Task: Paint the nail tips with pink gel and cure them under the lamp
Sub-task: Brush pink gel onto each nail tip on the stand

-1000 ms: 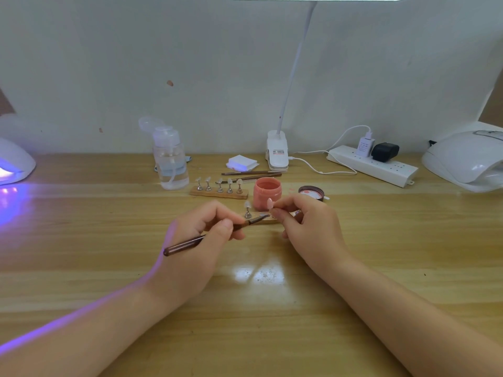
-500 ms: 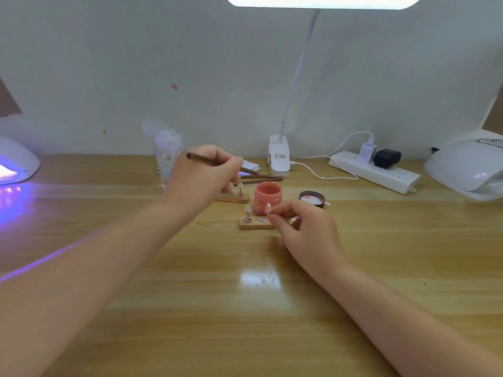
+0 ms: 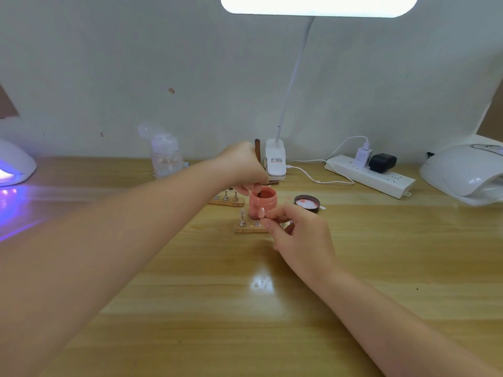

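both hands busy: left (image 3: 242, 165) dips brush (image 3: 257, 170) in jar (image 3: 263, 201); right (image 3: 299, 229) pinches nail tip (image 3: 261, 212)

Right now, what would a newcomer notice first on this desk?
Probably the left hand dipping a brush into the pink jar at the centre, while the right hand pinches a nail tip just in front. At the far left, a lamp glows purple.

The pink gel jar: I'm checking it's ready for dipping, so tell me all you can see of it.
The pink gel jar is small, round, of opaque pink plastic by its look. It stands upright and open on the wooden table; a lid lies to its right. The left hand holds a brown brush dipped into its mouth. A nail tip, pinched by the right hand, overlaps its front.
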### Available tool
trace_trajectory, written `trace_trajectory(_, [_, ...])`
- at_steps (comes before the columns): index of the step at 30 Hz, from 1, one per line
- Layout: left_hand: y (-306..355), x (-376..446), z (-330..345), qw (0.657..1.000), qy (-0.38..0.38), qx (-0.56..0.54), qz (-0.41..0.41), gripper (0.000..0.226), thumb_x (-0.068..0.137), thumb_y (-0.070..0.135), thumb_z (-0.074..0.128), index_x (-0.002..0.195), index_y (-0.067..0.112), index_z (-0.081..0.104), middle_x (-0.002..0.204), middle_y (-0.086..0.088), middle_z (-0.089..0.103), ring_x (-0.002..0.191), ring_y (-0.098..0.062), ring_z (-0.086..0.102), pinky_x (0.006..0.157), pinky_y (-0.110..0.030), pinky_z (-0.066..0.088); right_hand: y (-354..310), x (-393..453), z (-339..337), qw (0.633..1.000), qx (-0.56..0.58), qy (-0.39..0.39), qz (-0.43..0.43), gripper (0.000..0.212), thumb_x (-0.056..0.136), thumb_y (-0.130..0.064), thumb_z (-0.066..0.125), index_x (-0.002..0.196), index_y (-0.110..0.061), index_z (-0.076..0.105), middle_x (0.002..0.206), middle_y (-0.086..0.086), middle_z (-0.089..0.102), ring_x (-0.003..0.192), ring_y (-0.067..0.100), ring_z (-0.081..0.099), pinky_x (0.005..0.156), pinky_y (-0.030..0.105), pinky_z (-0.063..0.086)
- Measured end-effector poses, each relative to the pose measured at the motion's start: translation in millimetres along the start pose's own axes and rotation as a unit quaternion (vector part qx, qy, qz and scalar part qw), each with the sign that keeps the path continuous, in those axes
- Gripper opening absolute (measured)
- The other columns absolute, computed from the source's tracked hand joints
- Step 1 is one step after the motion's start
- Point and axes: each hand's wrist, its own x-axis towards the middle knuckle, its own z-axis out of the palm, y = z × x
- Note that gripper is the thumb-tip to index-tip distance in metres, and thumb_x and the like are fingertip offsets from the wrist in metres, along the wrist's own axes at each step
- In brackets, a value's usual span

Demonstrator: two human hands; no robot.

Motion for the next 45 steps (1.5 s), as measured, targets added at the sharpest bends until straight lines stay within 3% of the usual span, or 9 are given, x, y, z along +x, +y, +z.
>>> trace_trajectory(6, [-14,0,-5,0.989,0.052,-0.131,-0.045,0.005,0.087,0.008,0.06,0.084,0.007,0.064,0.051,0.0,0.065,0.036,-0.003,0.054,0.044,-0.02,0.051,-2,0,-1,1.0,-0.009,-0.003,-0.001,0.006,0.084,-0.023,0.072,0.081,-0.027,0.07,0.075,-0.018,0.066,0.055,0.008,0.053,0.069,0.04,0.055])
trace_trajectory(12, [-40,-11,-25,0.922,0.096,-0.349,-0.139,0.012,0.088,0.005,0.056,0.077,0.003,0.061,0.042,0.0,0.059,0.029,-0.005,0.045,0.038,-0.016,0.046,-2,-1,-1,1.0,-0.026,-0.004,-0.006,0.009,0.084,-0.022,0.073,0.078,-0.027,0.069,0.071,-0.019,0.064,0.056,0.01,0.057,0.062,0.025,0.047])
trace_trajectory(16, [-60,-18,-28,0.903,0.083,-0.384,-0.174,0.019,0.093,0.009,0.054,0.074,0.008,0.059,0.042,0.002,0.058,0.031,-0.003,0.045,0.038,-0.015,0.045,-2,0,-1,0.999,-0.035,-0.007,0.0,0.013,0.085,-0.023,0.073,0.075,-0.03,0.067,0.065,-0.023,0.06,0.059,0.011,0.06,0.061,0.019,0.04])
trace_trajectory(22, [-65,-21,-28,0.859,0.057,-0.485,-0.158,0.022,0.095,0.011,0.054,0.076,0.005,0.061,0.046,0.001,0.059,0.035,-0.004,0.048,0.039,-0.015,0.046,-4,0,-2,0.999,-0.039,-0.01,-0.002,0.005,0.085,-0.023,0.072,0.08,-0.024,0.07,0.07,-0.017,0.064,0.062,0.014,0.062,0.062,0.024,0.045])
trace_trajectory(26, [-62,-22,-15,0.864,0.035,-0.476,-0.162,0.019,0.095,0.011,0.054,0.078,0.005,0.062,0.048,0.0,0.06,0.036,-0.005,0.05,0.04,-0.017,0.048,-3,-1,-3,0.999,-0.033,-0.008,-0.001,0.007,0.085,-0.022,0.072,0.079,-0.025,0.07,0.071,-0.015,0.065,0.062,0.012,0.062,0.061,0.023,0.044])
trace_trajectory(30, [-71,-29,-16,0.855,0.084,-0.477,-0.184,0.018,0.092,0.009,0.052,0.077,0.006,0.061,0.045,0.0,0.058,0.034,-0.006,0.047,0.039,-0.017,0.047,-2,-1,-3,1.0,-0.023,-0.008,0.008,0.008,0.086,-0.024,0.072,0.078,-0.026,0.07,0.072,-0.015,0.064,0.062,0.012,0.06,0.063,0.026,0.047])
trace_trajectory(36, [-72,-60,-17,0.843,0.132,-0.513,-0.094,0.013,0.093,0.008,0.052,0.09,0.001,0.062,0.055,-0.007,0.065,0.045,-0.012,0.057,0.048,-0.024,0.055,-2,-1,-3,0.999,-0.031,-0.012,0.002,0.014,0.086,-0.023,0.071,0.076,-0.032,0.066,0.074,-0.016,0.065,0.062,0.008,0.061,0.062,0.02,0.043])
trace_trajectory(41, [-72,-97,7,0.905,0.191,-0.377,0.05,0.022,0.097,0.006,0.049,0.085,0.008,0.067,0.062,-0.003,0.069,0.054,-0.016,0.063,0.059,-0.029,0.059,-3,0,-3,0.999,-0.041,-0.01,0.004,0.011,0.085,-0.024,0.071,0.078,-0.031,0.068,0.073,-0.016,0.065,0.06,0.005,0.059,0.059,0.015,0.04])
trace_trajectory(45, [-76,-120,28,0.93,0.198,-0.27,0.15,0.019,0.096,0.012,0.055,0.088,0.022,0.069,0.075,0.006,0.073,0.068,-0.01,0.07,0.066,-0.018,0.055,-2,-1,-4,0.999,-0.05,-0.008,0.006,0.007,0.086,-0.025,0.071,0.08,-0.028,0.069,0.069,-0.016,0.063,0.062,0.009,0.061,0.061,0.021,0.043])
